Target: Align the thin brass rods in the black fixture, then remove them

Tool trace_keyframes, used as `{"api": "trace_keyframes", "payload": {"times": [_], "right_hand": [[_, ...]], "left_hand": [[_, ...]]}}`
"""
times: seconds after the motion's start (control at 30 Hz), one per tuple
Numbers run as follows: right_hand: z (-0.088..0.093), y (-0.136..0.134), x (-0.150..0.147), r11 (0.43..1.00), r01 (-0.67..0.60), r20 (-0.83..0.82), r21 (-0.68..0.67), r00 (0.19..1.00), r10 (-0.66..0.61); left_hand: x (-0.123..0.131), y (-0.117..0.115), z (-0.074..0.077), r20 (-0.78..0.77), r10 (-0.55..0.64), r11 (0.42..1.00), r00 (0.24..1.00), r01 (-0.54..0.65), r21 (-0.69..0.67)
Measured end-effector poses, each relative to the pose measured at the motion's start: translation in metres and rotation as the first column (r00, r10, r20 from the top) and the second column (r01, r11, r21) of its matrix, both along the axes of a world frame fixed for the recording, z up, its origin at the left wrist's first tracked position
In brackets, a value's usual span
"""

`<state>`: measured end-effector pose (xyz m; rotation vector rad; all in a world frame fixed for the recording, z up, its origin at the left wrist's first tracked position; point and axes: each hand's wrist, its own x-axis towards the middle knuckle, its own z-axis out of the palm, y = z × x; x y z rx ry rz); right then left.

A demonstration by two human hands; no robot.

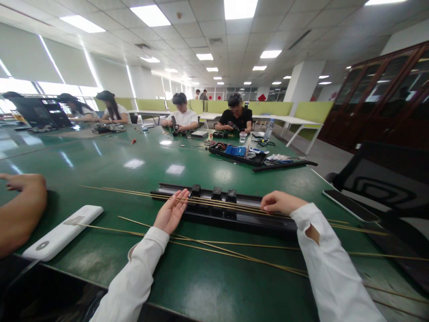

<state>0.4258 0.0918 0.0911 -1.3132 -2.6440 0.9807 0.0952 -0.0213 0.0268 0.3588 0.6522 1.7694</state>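
Observation:
A long black rail (234, 217) with three small black blocks (216, 193) on it lies across the green table (134, 165) in front of me. Several thin brass rods (134, 193) run along and beside it. My left hand (171, 212) rests at the rail's left part, palm up, fingers stretched over the rods. My right hand (279, 202) sits on the rail's right part with fingers curled down onto a rod. Both arms wear white sleeves.
A white flat device (62, 231) lies at the left, beside another person's bare arm (20, 210). A phone (350, 205) lies near the right edge. A black tray (239, 154) of parts sits farther back. Several people work at the far side.

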Motion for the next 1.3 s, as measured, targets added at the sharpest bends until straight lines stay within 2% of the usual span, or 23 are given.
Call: {"api": "trace_keyframes", "payload": {"times": [0.43, 0.6, 1.3], "right_hand": [[0.008, -0.007, 0.002, 0.997, 0.018, -0.016, -0.075, 1.000, -0.019], [0.004, -0.004, 0.005, 0.994, 0.012, -0.039, -0.105, 0.999, -0.016], [-0.001, 0.003, 0.035, 0.992, 0.079, -0.009, -0.095, 0.997, -0.080]], "left_hand": [[-0.003, 0.001, -0.005, -0.014, 0.010, 0.999, 1.000, -0.009, 0.033], [-0.003, 0.000, -0.004, -0.010, 0.014, 1.000, 1.000, -0.013, 0.028], [-0.002, -0.001, -0.002, 0.011, 0.022, 1.000, 1.000, -0.022, 0.002]]}}
